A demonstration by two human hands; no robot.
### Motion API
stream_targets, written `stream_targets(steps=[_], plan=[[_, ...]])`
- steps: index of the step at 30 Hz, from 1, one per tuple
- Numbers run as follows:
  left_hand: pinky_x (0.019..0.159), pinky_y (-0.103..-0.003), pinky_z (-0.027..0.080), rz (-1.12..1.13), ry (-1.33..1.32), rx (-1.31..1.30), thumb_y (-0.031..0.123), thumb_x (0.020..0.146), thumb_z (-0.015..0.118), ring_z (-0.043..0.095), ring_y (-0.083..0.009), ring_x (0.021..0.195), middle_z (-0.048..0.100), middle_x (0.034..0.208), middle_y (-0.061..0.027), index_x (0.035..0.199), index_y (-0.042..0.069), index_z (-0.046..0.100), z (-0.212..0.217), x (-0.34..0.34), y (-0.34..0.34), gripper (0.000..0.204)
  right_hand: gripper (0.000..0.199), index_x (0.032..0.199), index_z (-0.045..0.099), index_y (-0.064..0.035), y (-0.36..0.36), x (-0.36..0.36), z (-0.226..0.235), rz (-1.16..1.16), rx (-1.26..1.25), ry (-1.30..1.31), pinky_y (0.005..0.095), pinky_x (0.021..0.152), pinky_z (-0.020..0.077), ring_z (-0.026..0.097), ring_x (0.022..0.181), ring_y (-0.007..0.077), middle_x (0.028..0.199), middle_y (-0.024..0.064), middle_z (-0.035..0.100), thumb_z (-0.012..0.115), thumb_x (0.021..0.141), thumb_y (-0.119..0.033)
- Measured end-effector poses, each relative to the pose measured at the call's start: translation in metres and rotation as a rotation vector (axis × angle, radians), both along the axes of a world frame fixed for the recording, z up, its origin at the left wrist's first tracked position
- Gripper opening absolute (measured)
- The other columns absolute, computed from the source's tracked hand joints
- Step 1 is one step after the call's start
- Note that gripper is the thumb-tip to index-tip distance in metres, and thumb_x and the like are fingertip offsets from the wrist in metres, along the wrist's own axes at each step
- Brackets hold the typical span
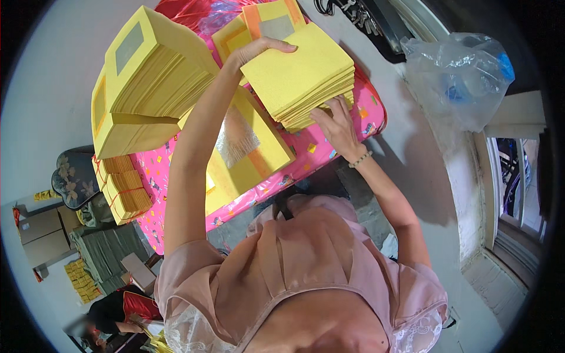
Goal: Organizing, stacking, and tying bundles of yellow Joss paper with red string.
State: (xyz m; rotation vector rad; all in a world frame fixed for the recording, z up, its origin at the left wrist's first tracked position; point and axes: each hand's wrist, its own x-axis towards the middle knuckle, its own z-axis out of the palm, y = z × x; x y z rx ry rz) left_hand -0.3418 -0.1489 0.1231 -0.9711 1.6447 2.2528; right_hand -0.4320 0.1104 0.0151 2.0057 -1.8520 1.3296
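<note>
Yellow paper stack [297,73]'s over my pink worktop [366,106], left hand [265,50] thumb on top (other fingers hidden, can't tell grip), right hand [335,125] fingers loosely spread at the near edge; uneven pressure could fan sheets out.

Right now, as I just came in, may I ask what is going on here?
A person handles a stack of yellow sheets over the pink cover: the left hand is at its far edge, thumb on top; the right hand touches its near edge. At left stand a larger yellow pile and red-tied bundles.
</note>
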Motion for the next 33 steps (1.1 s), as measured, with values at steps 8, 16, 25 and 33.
stream_targets(steps=[8, 16, 25, 33], plan=[[0.091, -0.035, 0.051, -0.039, 0.012, -0.035, 0.030, 0.074, 0.080, 0.066, -0.0202, 0.099, 0.068, 0.112, -0.0093, 0.123, 0.004, 0.062, -0.005, 0.002, -0.001, 0.058, 0.024, 0.100, 0.067, -0.0052, 0.002, 0.016, 0.000, -0.105, -0.098, -0.037, 0.0431, 0.089, 0.0469, 0.052, 0.102, 0.0308, 0.105, 0.0113, 0.052, 0.076, 0.078, -0.006], [0.085, -0.031, 0.053, -0.186, -0.063, -0.219, 0.048, 0.078, 0.076, 0.066, -0.0158, 0.096, 0.068, 0.112, -0.0083, 0.122, 0.004, 0.064, 0.006, -0.008, 0.009, 0.064, 0.050, 0.129, 0.047, 0.0013, 0.018, 0.029, -0.010, -0.407, -0.112, -0.349, 0.0455, 0.105, 0.0368, 0.043, 0.118, 0.0356, 0.125, 0.0193, 0.042, 0.071, 0.087, -0.011], [0.087, -0.031, 0.052, -0.140, -0.041, -0.243, 0.046, 0.076, 0.078, 0.066, -0.0161, 0.098, 0.068, 0.111, -0.0086, 0.121, 0.004, 0.064, 0.003, -0.008, 0.006, 0.063, 0.080, 0.151, -0.003, 0.0105, 0.004, 0.060, -0.014, -0.527, 0.081, -0.684, 0.0528, 0.120, 0.0098, 0.002, 0.148, 0.0459, 0.156, 0.0331, 0.001, 0.049, 0.101, -0.026], [0.083, -0.031, 0.052, -0.070, -0.038, -0.113, 0.041, 0.077, 0.077, 0.066, -0.0171, 0.094, 0.068, 0.107, -0.0077, 0.118, 0.005, 0.065, -0.008, -0.012, 0.011, 0.057, 0.084, 0.149, -0.015, 0.0105, -0.045, 0.081, -0.016, -0.678, -0.083, -0.911, 0.0471, 0.121, -0.0060, -0.015, 0.149, 0.0397, 0.158, 0.0304, -0.017, 0.033, 0.104, -0.043]])
